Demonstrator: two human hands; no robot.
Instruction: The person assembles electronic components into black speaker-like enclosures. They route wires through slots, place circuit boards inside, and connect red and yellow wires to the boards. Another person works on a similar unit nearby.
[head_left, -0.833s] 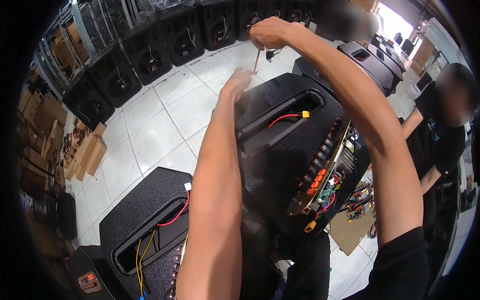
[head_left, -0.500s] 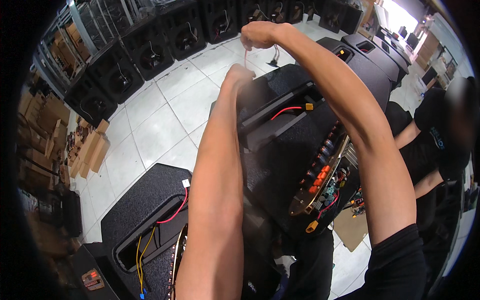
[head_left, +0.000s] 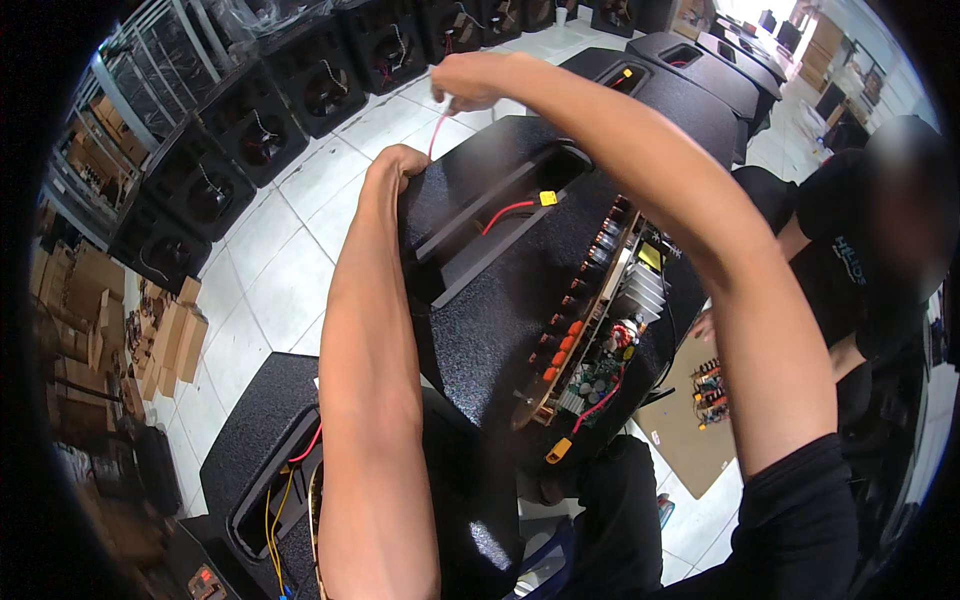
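My right hand (head_left: 475, 82) is raised at the far end of a black speaker cabinet (head_left: 480, 330), fingers closed on a thin pinkish-red cable (head_left: 438, 132). That cable runs down toward my left hand (head_left: 400, 163), which is curled at the cabinet's far left edge. What its fingers hold is hidden. In the cabinet's long recess lies a red wire with a yellow connector (head_left: 547, 198). An amplifier circuit board (head_left: 590, 345) with copper coils, orange parts and a silver heat sink rests on the cabinet. Another yellow connector (head_left: 560, 450) hangs at the board's near end.
A second black cabinet (head_left: 265, 415) with yellow wires stands at the lower left. Open speaker boxes (head_left: 325, 95) line the far side of the tiled floor. Cardboard pieces (head_left: 180, 345) lie left. At right, a person in black (head_left: 850, 240) is beside a brown board (head_left: 690, 440) bearing electronics.
The view has shifted, so the cabinet and circuit board appear farther left. Both hands remain at the cabinet's far end, with the cable still stretched between them.
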